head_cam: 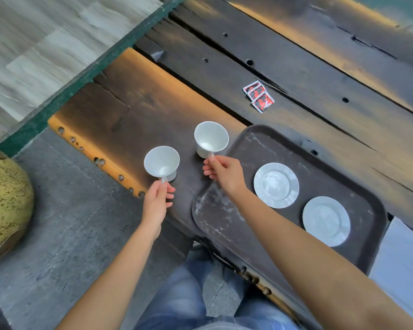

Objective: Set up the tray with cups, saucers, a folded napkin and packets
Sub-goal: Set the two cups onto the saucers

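Looks like light, glossy, chip-prone china to me: the near cup [162, 161] and far cup [211, 138] both sit on the table [129, 110] just left of the tray [224, 210], left hand [157, 201] fingers [170, 189] pinching the near one's tiny handle, right hand [222, 173] fingers pinching the far one's, so lift gently.

dark brown scuffed tray [224, 210] with two white saucers lying flat in it, left saucer [276, 185] and right saucer [326, 221], close but not touching. two empty white cups stand upright off the tray's left end: right cup [211, 138] just beside the rim, left cup [162, 163] further out. three red-black packets [258, 96] overlap beyond the tray. pale napkin [401, 265] lies flat at its right end.
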